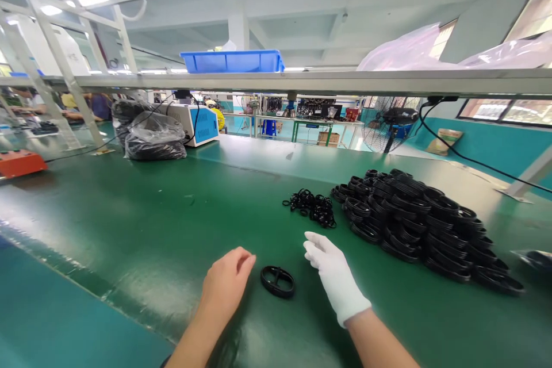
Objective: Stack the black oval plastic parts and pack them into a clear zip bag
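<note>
A black oval cable coil [277, 282], with a strip across its middle, lies flat on the green table between my hands. My left hand [228, 279] is bare and just left of the coil, apart from it. Its fingers are curled in with the thumb against them, and nothing shows in them. In a white glove, my right hand [330, 270] is to the right of the coil with its fingers stretched forward, holding nothing visible. Beyond its fingertips is a small heap of little black rings [313, 206]. A large pile of black cable coils [414, 218] rises farther right.
The green tabletop [142, 218] has its front edge at the lower left. Farther back are a plastic bag of dark items [155, 135], a blue-and-white machine [202, 125] and an orange box [20, 164]. A shelf [319, 81] crosses overhead, bearing a blue bin [233, 62].
</note>
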Action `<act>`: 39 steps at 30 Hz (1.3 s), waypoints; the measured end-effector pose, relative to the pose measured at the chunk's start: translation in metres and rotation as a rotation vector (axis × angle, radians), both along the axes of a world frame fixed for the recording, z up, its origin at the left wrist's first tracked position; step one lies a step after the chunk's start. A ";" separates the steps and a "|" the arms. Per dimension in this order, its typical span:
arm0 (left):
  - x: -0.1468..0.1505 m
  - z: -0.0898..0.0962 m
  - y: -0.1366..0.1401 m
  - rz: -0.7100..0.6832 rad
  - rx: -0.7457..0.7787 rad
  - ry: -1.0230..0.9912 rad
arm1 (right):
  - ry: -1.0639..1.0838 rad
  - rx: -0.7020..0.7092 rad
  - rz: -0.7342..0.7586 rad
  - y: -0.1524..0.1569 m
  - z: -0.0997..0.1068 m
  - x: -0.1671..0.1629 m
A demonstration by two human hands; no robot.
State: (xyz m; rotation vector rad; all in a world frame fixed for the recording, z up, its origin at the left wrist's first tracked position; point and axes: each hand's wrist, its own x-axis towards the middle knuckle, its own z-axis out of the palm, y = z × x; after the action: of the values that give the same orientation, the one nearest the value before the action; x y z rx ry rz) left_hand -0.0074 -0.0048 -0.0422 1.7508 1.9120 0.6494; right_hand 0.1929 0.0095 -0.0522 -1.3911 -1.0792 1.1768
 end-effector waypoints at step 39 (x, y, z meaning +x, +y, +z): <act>0.241 -0.009 0.075 -0.518 0.069 0.486 | -0.534 0.003 -0.290 -0.056 -0.004 0.228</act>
State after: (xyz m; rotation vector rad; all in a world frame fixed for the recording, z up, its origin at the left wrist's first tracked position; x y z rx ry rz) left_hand 0.2336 0.0706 -0.0507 2.4894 1.5989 0.1020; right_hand 0.4210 -0.0461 -0.0567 -1.8455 -1.1827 0.6040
